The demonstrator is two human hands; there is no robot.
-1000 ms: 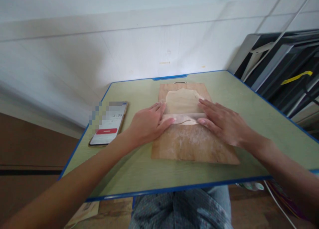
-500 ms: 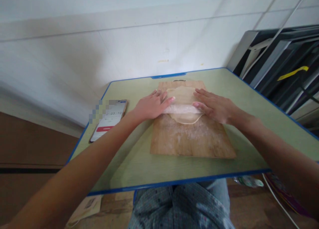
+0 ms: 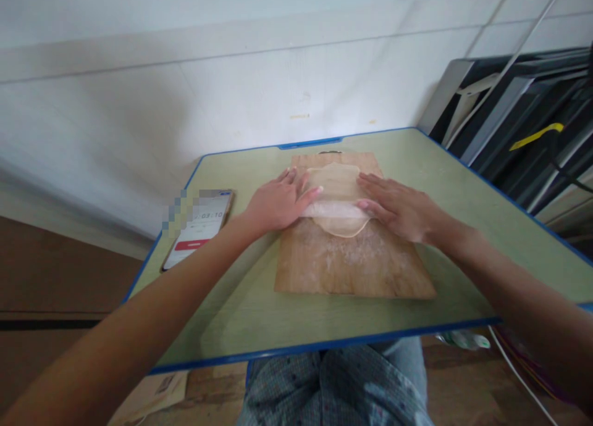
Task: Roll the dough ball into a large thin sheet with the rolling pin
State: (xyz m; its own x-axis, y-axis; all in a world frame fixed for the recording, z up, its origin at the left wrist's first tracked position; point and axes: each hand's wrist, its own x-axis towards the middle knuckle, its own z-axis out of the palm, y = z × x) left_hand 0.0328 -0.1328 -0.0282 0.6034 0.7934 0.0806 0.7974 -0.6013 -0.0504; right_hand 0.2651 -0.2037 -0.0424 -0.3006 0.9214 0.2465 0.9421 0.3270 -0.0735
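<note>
A pale, flour-dusted rolling pin (image 3: 336,210) lies crosswise over a thin sheet of dough (image 3: 332,182). The dough is spread on a wooden cutting board (image 3: 352,265). My left hand (image 3: 278,200) rests on the pin's left end, its fingers stretched forward and the thumb along the pin. On the right end lies my right hand (image 3: 398,207), fingers extended flat and thumb pointing inward. Both hands are open, pressing on the pin rather than wrapped round it. The palms cover the pin's ends.
Left of the board lies a phone (image 3: 197,228) on the green table (image 3: 250,315) with blue edging. A white wall (image 3: 259,92) stands behind. Dark panels (image 3: 523,105) lean at the right. A plastic bottle (image 3: 463,339) is on the floor.
The camera view has shifted slightly. Both hands stay on the rolling pin, which sits in nearly the same place over the dough.
</note>
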